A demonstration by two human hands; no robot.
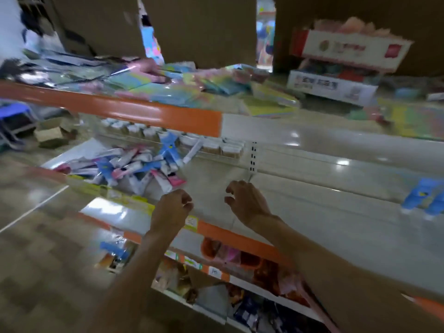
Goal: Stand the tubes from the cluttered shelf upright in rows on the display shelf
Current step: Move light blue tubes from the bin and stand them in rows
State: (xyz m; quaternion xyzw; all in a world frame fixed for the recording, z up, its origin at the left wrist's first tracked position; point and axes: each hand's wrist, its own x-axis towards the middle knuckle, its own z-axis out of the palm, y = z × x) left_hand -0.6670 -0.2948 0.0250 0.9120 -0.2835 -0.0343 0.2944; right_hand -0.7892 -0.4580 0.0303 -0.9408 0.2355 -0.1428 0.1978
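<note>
One heap of tubes (129, 167) lies on the shelf (216, 179) — well over a dozen, too blurred and overlapped for an exact count. Two blue tubes (418, 198) are at the far right. Two hands reach in — one left hand (171, 205), one right hand (245, 200). Two printed boxes (348, 51) sit stacked above.
</note>
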